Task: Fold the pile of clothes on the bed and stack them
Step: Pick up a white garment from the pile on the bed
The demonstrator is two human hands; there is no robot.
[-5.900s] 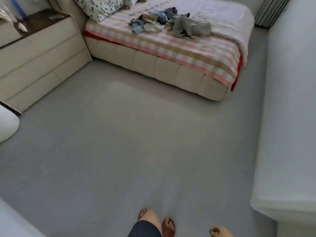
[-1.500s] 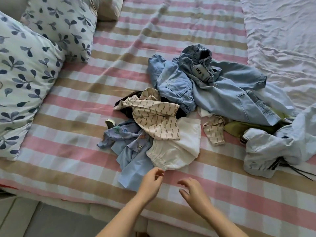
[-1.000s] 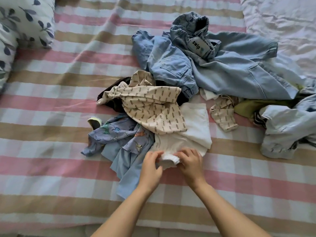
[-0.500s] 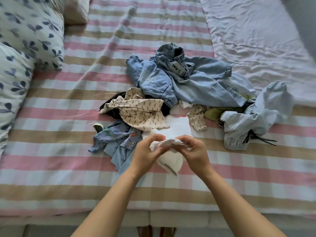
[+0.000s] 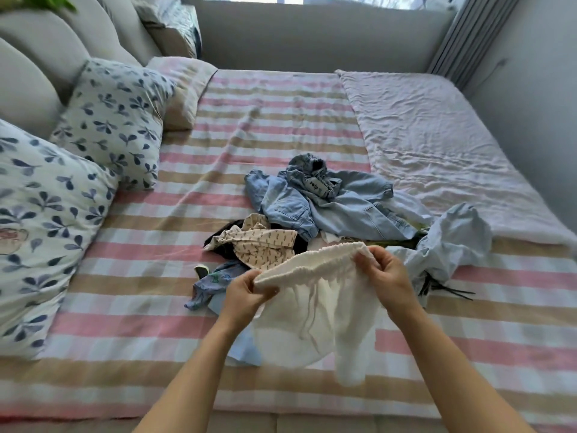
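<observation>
A pair of small white pants (image 5: 315,320) hangs in the air over the near part of the bed. My left hand (image 5: 245,295) pinches the left end of its elastic waistband and my right hand (image 5: 385,276) grips the right end, stretching it flat. Behind it lies the pile: a denim jacket (image 5: 337,207), a beige patterned garment (image 5: 265,243), a light blue printed piece (image 5: 215,282) and a pale blue garment (image 5: 452,245).
The bed (image 5: 281,126) has a pink and tan striped sheet, with a crumpled pale blanket (image 5: 437,145) on its right half. Leaf-print pillows (image 5: 112,120) lean against the headboard at the left. A grey wall runs along the right side.
Both hands have lifted the white pants off the pile and spread the waistband apart. The view has tilted up, showing the whole bed.
</observation>
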